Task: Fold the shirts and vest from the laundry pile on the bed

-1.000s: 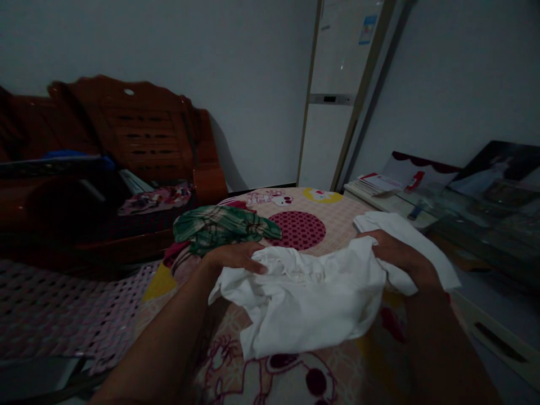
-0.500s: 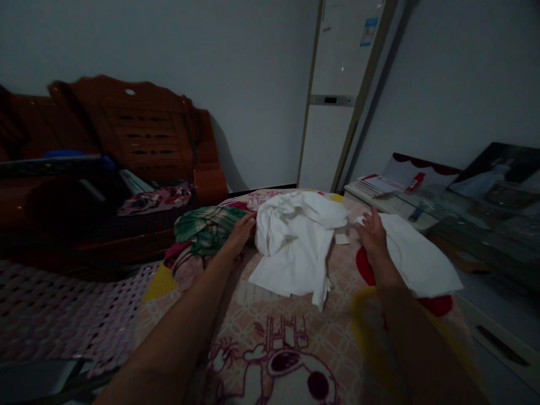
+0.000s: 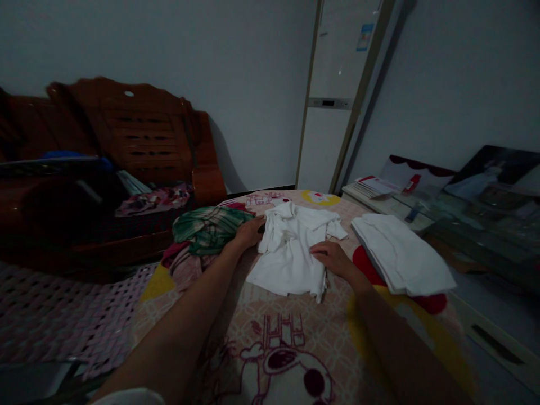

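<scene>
A white shirt [image 3: 291, 253] lies spread on a patterned cartoon blanket [image 3: 274, 349] in the middle of the view. My left hand [image 3: 250, 233] rests at the shirt's left edge near the collar, fingers closed on the cloth. On the shirt's right side my right hand [image 3: 331, 257] lies flat, fingers stretched out. A folded white cloth [image 3: 400, 260] lies to the right, apart from both hands. A crumpled green plaid garment [image 3: 208, 228] sits just left of my left hand.
A dark wooden bench [image 3: 126, 146] with clutter stands at the left. A tall white cabinet unit [image 3: 333, 95] stands in the back corner. A low glass-topped table [image 3: 464, 219] with papers runs along the right. A woven mat [image 3: 63, 315] covers the near left.
The white shirt went from bunched in both hands near me to laid out farther away on the blanket. My right hand moved from beside the folded cloth onto the shirt.
</scene>
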{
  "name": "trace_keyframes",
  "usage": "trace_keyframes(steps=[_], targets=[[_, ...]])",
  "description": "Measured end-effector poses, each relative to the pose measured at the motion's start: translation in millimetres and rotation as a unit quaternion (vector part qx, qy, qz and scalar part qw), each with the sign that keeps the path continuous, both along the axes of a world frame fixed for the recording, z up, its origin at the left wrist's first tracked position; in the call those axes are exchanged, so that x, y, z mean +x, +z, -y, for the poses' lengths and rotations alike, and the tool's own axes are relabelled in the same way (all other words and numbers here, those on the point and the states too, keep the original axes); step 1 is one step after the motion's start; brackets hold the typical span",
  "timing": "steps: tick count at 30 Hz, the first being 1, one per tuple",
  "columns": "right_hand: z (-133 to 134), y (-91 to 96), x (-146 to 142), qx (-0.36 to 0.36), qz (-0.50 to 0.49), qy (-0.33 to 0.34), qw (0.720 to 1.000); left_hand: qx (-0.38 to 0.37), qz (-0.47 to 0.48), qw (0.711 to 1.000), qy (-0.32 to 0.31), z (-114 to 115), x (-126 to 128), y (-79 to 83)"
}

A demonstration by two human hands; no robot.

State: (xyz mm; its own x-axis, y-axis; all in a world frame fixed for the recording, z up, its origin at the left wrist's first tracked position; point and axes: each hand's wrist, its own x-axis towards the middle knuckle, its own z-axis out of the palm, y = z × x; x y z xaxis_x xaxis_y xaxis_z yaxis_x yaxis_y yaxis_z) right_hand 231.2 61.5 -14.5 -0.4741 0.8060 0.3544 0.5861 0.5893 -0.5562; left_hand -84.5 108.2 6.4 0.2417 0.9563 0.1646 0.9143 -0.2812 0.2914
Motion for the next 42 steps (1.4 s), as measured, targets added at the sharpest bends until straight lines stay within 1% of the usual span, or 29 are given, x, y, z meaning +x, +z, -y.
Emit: trace_keyframes(steps=[2, 5, 7, 8, 10, 11, 13, 14, 16, 17, 18, 19, 21, 22, 23, 24, 25, 26, 28, 29, 30, 32, 34, 35, 37, 38, 39, 40, 42], targets=[[-0.9, -4.3, 1.5, 0.008, -0.002, -0.003, 1.0, -0.015, -0.035, 0.999, 0.012, -5.2, 7.1, 2.2], [-1.3, -7.3, 1.4, 0.02, -0.004, -0.003, 1.0, -0.014, -0.058, 0.997, 0.056, -7.3, 16.1, 4.3], [-1.8, -8.1, 1.2, 0.028, -0.006, 0.002, 1.0, 0.002, -0.052, 0.993, 0.102, -6.6, 16.9, 9.7], [-2.0, -8.4, 1.3, 0.031, -0.006, 0.004, 0.999, 0.017, -0.042, 0.99, 0.135, -6.7, 14.6, 15.0], [-2.6, -8.8, 1.6, 0.035, -0.004, 0.004, 0.999, 0.07, 0.0, 0.974, 0.215, -9.3, 4.0, 31.4], [-2.7, -9.1, 1.6, 0.035, -0.001, 0.004, 0.999, 0.107, 0.029, 0.96, 0.256, -11.9, -4.0, 41.9], [-2.8, -9.7, 1.4, 0.036, 0.004, 0.005, 0.999, 0.17, 0.095, 0.932, 0.305, -19.1, -22.7, 63.9], [-2.7, -10.1, 1.0, 0.036, 0.005, 0.004, 0.999, 0.188, 0.126, 0.917, 0.328, -22.8, -32.3, 73.4], [-2.4, -10.7, 0.3, 0.039, 0.005, 0.002, 0.999, 0.199, 0.171, 0.895, 0.36, -28.4, -49.4, 84.2], [-2.3, -10.9, -0.1, 0.042, 0.004, 0.001, 0.999, 0.197, 0.177, 0.893, 0.365, -29.6, -56.2, 84.7], [-2.1, -11.1, -0.4, 0.044, 0.004, 0.002, 0.999, 0.189, 0.171, 0.897, 0.361, -29.6, -61.7, 81.9], [-2.0, -11.1, -0.7, 0.045, 0.005, 0.003, 0.999, 0.17, 0.156, 0.907, 0.352, -28.6, -65.8, 76.6], [-1.7, -10.9, -1.1, 0.047, 0.006, 0.004, 0.999, 0.093, 0.11, 0.932, 0.332, -24.9, -70.2, 62.9], [-1.5, -10.8, -1.3, 0.047, 0.006, 0.002, 0.999, 0.048, 0.09, 0.94, 0.324, -22.9, -70.5, 57.0], [-1.3, -10.6, -1.6, 0.048, 0.006, -0.001, 0.999, 0.01, 0.075, 0.944, 0.32, -20.9, -69.5, 53.1], [-1.1, -10.5, -1.9, 0.048, 0.004, -0.005, 0.999, -0.005, 0.066, 0.946, 0.318, -19.0, -67.2, 51.5], [-0.9, -10.5, -2.2, 0.047, 0.001, -0.007, 0.999, 0.01, 0.062, 0.947, 0.315, -17.1, -63.3, 52.3], [-0.9, -10.4, -2.4, 0.044, -0.002, -0.007, 0.999, 0.053, 0.063, 0.949, 0.305, -14.8, -57.8, 54.6], [-1.6, -9.8, -2.3, 0.032, -0.017, -0.011, 0.999, 0.146, 0.07, 0.952, 0.261, -8.7, -42.9, 60.3], [-2.4, -9.3, -1.7, 0.026, -0.031, -0.019, 0.999, 0.173, 0.075, 0.955, 0.231, -4.8, -34.3, 61.5], [-3.4, -8.6, -0.5, 0.021, -0.046, -0.033, 0.998, 0.169, 0.078, 0.962, 0.202, -0.6, -25.6, 60.4], [-5.7, -6.6, 3.8, 0.02, -0.077, -0.083, 0.993, 0.101, 0.068, 0.98, 0.159, 7.7, -10.3, 50.9], [-7.7, -4.4, 10.0, 0.025, -0.093, -0.151, 0.984, 0.025, 0.054, 0.99, 0.127, 13.2, -0.3, 33.5], [-8.4, -3.5, 13.2, 0.025, -0.094, -0.187, 0.978, -0.007, 0.054, 0.991, 0.121, 14.5, 2.5, 23.6], [-8.7, -2.3, 18.2, 0.012, -0.082, -0.242, 0.967, -0.051, 0.084, 0.987, 0.131, 13.7, 4.7, 5.2], [-8.4, -2.1, 19.6, -0.001, -0.069, -0.257, 0.964, -0.066, 0.117, 0.98, 0.145, 12.1, 4.6, -1.9], [-7.8, -1.9, 20.1, -0.014, -0.054, -0.268, 0.962, -0.075, 0.172, 0.97, 0.157, 9.9, 4.0, -7.3], [-7.1, -1.8, 19.9, -0.027, -0.04, -0.275, 0.96, -0.074, 0.243, 0.953, 0.163, 7.4, 2.9, -10.5], [-5.3, -1.3, 18.0, -0.041, -0.017, -0.28, 0.959, -0.058, 0.388, 0.906, 0.158, 2.4, -0.5, -10.6]])
